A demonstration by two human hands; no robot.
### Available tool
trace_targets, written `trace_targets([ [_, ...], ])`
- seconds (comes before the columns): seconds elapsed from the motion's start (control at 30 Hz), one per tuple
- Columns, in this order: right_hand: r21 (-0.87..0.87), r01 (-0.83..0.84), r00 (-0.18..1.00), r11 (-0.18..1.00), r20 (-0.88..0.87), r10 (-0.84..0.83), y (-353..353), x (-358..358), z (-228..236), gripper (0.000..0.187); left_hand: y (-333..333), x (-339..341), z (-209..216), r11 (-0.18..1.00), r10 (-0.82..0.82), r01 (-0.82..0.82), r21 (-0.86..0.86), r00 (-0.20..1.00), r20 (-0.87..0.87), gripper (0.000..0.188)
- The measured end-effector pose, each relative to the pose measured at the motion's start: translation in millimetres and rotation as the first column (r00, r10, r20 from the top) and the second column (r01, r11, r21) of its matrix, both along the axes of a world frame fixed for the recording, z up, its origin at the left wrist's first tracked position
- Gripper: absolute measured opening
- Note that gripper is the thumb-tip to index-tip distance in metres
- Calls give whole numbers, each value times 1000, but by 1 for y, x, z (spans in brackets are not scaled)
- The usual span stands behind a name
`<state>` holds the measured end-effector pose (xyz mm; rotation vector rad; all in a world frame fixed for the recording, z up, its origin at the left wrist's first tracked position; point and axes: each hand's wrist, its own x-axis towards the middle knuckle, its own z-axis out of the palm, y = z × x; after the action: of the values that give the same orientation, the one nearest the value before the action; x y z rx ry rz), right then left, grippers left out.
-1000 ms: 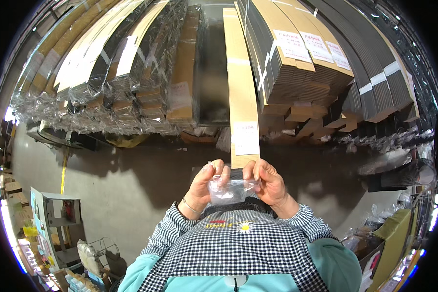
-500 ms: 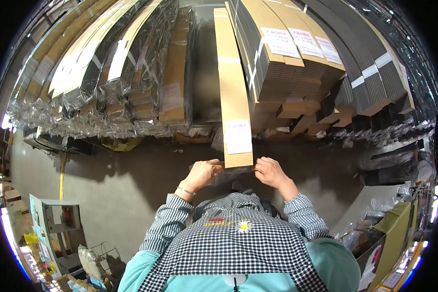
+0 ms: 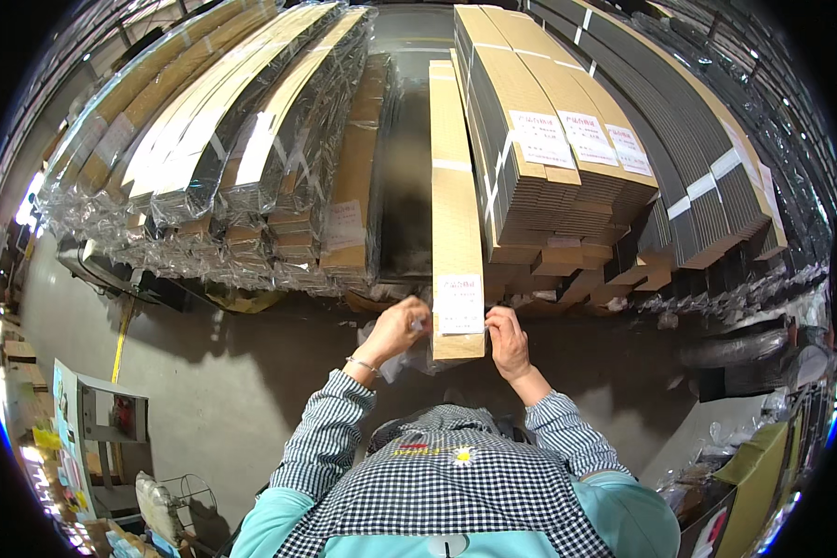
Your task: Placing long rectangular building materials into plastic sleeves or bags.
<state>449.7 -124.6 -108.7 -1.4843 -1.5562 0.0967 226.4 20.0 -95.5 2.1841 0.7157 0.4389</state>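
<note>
A long, narrow cardboard bundle (image 3: 458,223) juts toward me from between the stacks, with a white strap across it. On its near end is a white printed label (image 3: 459,305). My left hand (image 3: 398,332), slightly blurred, is closed on clear plastic film (image 3: 402,365) beside the bundle's left edge. This film bunches below the hand and reaches under the bundle's end. At the right edge, level with the label, my right hand (image 3: 509,342) is closed, thumb and fingers pinched together. What lies between its fingertips is too small to make out.
Film-wrapped cardboard bundles (image 3: 237,139) are stacked to the left. Strapped, labelled cardboard stacks (image 3: 567,158) and dark grey ones (image 3: 707,186) stand to the right. A grey cabinet (image 3: 112,418) is at the lower left, and a dark wrapped roll (image 3: 749,372) at the right.
The bundle and stacks appear lower in the view. Both hands have shifted from the bundle's near end to beside the label, farther along its sides. More film shows under my left hand.
</note>
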Motion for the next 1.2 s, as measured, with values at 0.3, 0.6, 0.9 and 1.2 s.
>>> trace_targets([
  [0.3, 14, 184, 960, 983, -217, -177, 43, 13, -24, 9, -12, 38, 7, 881, 472, -443, -166, 803, 365, 7],
  [0.6, -291, -237, 508, 927, -851, -137, 74, 19, 8, 23, 22, 47, -9, 593, 599, -142, -793, 736, 316, 18],
  [0.9, -488, 480, 807, 729, -81, -585, 30, 2, -167, 27, -55, 60, -147, 717, 685, -667, -200, 728, 29, 32],
  [1.2, -816, 168, 839, 554, -177, -515, 27, 7, -176, 34, -34, 24, -177, 744, 427, -422, -518, 897, -117, 41],
])
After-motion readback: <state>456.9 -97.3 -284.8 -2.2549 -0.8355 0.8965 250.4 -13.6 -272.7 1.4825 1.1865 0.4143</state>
